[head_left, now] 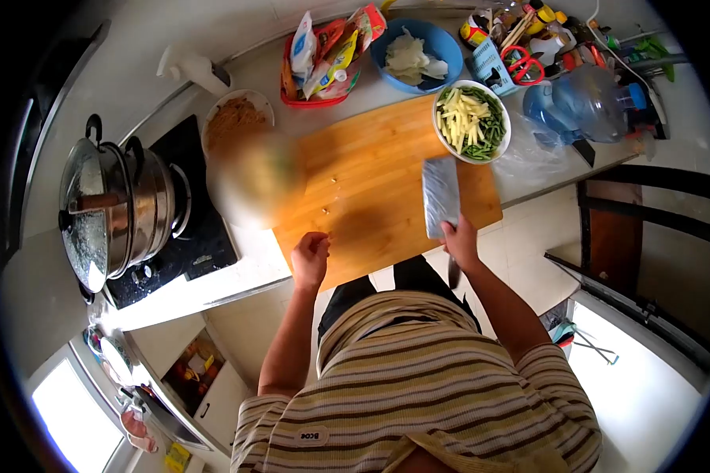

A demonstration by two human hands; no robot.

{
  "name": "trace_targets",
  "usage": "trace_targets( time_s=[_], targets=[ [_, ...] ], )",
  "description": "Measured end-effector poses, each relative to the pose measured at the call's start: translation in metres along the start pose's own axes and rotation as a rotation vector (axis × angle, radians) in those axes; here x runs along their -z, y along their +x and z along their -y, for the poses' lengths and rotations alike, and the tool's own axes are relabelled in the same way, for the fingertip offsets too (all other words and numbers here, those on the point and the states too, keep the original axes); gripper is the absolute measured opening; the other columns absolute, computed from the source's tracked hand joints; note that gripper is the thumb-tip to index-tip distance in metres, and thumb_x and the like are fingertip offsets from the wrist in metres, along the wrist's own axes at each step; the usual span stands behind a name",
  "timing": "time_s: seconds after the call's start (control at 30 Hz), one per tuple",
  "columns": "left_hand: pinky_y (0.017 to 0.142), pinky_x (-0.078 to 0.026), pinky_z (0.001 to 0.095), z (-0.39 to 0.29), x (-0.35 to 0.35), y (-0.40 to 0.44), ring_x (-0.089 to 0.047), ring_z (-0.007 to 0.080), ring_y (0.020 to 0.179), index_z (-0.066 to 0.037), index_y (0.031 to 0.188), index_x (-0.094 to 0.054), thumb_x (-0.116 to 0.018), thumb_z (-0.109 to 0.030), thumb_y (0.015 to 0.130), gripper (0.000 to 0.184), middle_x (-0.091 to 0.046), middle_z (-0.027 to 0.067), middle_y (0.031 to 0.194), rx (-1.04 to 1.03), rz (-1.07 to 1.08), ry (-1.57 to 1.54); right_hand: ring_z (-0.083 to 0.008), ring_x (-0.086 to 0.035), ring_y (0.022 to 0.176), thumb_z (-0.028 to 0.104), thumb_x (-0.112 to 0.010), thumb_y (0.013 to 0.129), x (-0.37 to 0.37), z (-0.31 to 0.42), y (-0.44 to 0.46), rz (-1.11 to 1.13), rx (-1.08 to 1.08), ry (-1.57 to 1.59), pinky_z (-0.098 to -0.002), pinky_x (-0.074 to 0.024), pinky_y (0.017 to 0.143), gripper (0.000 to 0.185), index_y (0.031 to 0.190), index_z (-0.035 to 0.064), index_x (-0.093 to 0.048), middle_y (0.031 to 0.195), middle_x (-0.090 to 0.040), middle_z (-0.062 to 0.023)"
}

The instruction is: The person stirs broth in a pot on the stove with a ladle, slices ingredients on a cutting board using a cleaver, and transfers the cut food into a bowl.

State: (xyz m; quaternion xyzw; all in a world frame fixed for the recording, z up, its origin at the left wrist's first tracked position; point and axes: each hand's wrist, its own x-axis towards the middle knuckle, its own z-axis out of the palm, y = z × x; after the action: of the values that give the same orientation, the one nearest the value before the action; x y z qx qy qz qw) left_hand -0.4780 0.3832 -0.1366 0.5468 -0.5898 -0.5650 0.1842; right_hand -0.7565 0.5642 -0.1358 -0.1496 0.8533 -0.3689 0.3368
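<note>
My right hand (459, 240) grips the handle end of a cleaver (441, 195), its broad blade over the right part of the wooden cutting board (379, 177). Over the board's near left edge is my left hand (314, 251), its fingers curled together; whatever they may hold is too small to name. Small bits lie on the board. A white bowl (471, 122) with pale strips and cut green pieces stands at the board's far right corner. To the left of the board, a blurred round shape (256, 180) hides part of the counter.
A steamer pot (118, 209) stands on the black stove (201, 236) at left. Behind the board are a bowl of shredded food (237, 118), a red basket (323, 98) of packets and a blue basin (442, 35). A large water bottle (588, 102) lies at right.
</note>
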Motion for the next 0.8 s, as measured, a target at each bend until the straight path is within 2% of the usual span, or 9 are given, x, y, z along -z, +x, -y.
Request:
trace_targets(
  time_s=[0.17,0.23,0.27,0.33,0.37,0.47,0.5,0.6,0.8],
  targets=[
    [0.057,-0.048,0.0239,0.0,0.014,-0.003,-0.057,0.0112,0.061,0.003,0.092,-0.062,-0.055,-0.003,0.084,0.012,-0.062,0.0075,0.074,0.019,-0.021,-0.065,-0.0184,-0.053,0.04,0.012,-0.062,0.085,-0.067,0.051,0.048,0.116,-0.111,0.066,-0.034,-0.0386,0.035,0.022,0.098,0.0012,-0.049,0.056,-0.055,-0.0086],
    [0.057,-0.048,0.024,0.004,0.018,-0.013,-0.057,0.0112,0.061,0.003,0.091,-0.062,-0.055,-0.003,0.084,0.011,-0.062,0.0076,0.073,0.044,-0.055,-0.09,-0.0295,-0.059,0.051,0.018,-0.064,0.082,-0.091,0.064,0.049,0.201,0.037,-0.191,-0.0406,-0.0461,0.047,0.023,0.088,-0.0006,-0.052,0.065,-0.061,-0.0176],
    [0.057,-0.048,0.024,0.004,0.021,-0.015,-0.057,0.0112,0.061,0.003,0.091,-0.062,-0.055,-0.003,0.084,0.011,-0.062,0.0078,0.073,0.055,-0.078,-0.107,-0.0295,-0.059,0.051,0.018,-0.064,0.082,-0.097,0.067,0.044,0.211,0.045,-0.19,-0.0406,-0.0461,0.047,0.023,0.088,-0.0006,-0.052,0.065,-0.061,-0.0176],
    [0.057,-0.049,0.0248,0.01,0.027,-0.026,-0.059,0.0122,0.061,0.003,0.091,-0.063,-0.056,-0.005,0.084,0.013,-0.064,0.0084,0.074,0.077,-0.094,-0.13,-0.0382,-0.061,0.069,0.022,-0.067,0.079,-0.107,0.072,0.028,0.212,0.378,-0.549,-0.0453,-0.0478,0.061,0.027,0.085,-0.0012,-0.053,0.077,-0.062,-0.0229],
    [0.057,-0.048,0.0239,0.013,0.028,-0.032,-0.058,0.0116,0.061,0.003,0.091,-0.062,-0.055,-0.004,0.084,0.012,-0.063,0.0082,0.073,0.092,-0.102,-0.117,-0.0413,-0.059,0.082,0.022,-0.067,0.078,-0.104,0.073,0.021,0.268,0.42,-0.59,-0.0478,-0.0462,0.068,0.028,0.085,-0.0007,-0.054,0.083,-0.062,-0.0241],
    [0.057,-0.047,0.0231,0.022,0.031,-0.042,-0.057,0.0108,0.061,0.003,0.09,-0.062,-0.054,-0.002,0.085,0.011,-0.062,0.0078,0.073,0.116,-0.107,-0.126,-0.0405,-0.061,0.08,0.022,-0.067,0.078,-0.088,0.063,0.023,0.37,0.54,-0.588,-0.0469,-0.0466,0.067,0.027,0.087,0.0,-0.055,0.082,-0.062,-0.0239],
    [0.057,-0.047,0.023,0.026,0.033,-0.044,-0.057,0.0107,0.061,0.003,0.09,-0.062,-0.054,-0.003,0.085,0.011,-0.062,0.0077,0.073,0.134,-0.107,-0.14,-0.0397,-0.061,0.08,0.021,-0.067,0.079,-0.088,0.038,0.042,0.351,0.508,-0.328,-0.0459,-0.0469,0.068,0.026,0.089,0.0008,-0.055,0.082,-0.062,-0.0234],
    [0.057,-0.048,0.0241,0.026,0.037,-0.047,-0.058,0.0114,0.06,0.003,0.088,-0.063,-0.056,-0.004,0.083,0.011,-0.063,0.0073,0.073,0.123,-0.136,-0.169,-0.036,-0.063,0.083,0.022,-0.063,0.083,-0.062,0.041,0.092,0.114,0.25,-0.315,-0.0424,-0.0477,0.068,0.031,0.104,0.0013,-0.053,0.089,-0.065,-0.0189],
    [0.056,-0.046,0.0231,0.037,0.042,-0.052,-0.056,0.0102,0.06,0.003,0.09,-0.062,-0.054,-0.003,0.084,0.011,-0.062,0.0065,0.074,0.166,-0.168,-0.176,-0.0175,-0.058,0.045,0.024,-0.064,0.083,-0.05,0.145,0.104,0.212,0.053,-0.398,-0.0313,-0.0419,0.036,0.031,0.098,-0.0017,-0.055,0.067,-0.062,-0.0145]
  ],
)
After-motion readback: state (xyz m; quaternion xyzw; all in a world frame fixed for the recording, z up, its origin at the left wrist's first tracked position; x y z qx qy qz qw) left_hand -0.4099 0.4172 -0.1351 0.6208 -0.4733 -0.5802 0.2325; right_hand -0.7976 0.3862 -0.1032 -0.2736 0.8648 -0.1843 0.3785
